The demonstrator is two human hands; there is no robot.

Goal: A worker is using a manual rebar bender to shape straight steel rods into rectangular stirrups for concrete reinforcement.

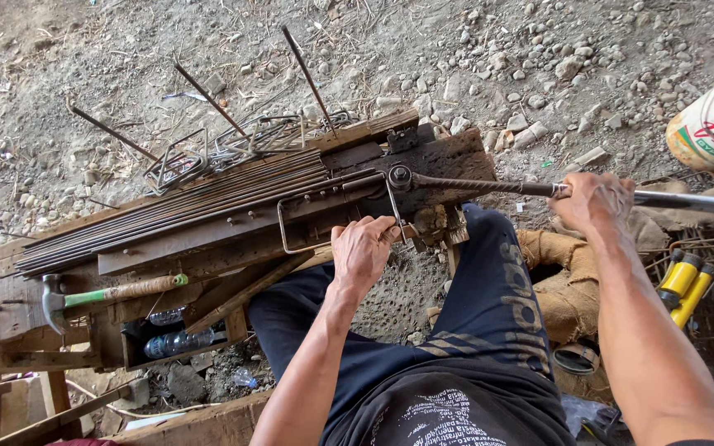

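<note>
— Thin grey steel wire rod [324, 198], bent into a partial rectangle, lay on the wooden bench [167, 239], long axis nine-to-three?
— Confirmed. Left hand [363, 252] gripped it at six o'clock; right hand [592, 201] clenched the long bending lever [489, 185].

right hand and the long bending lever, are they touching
Touching. The head view shows the right hand wrapped around the long bending lever, fingers closed over the bar where it passes through the fist.

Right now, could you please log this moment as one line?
left hand: holds bent wire stirrup | right hand: grips bending lever | wooden bench: straight rods, hammer
</note>
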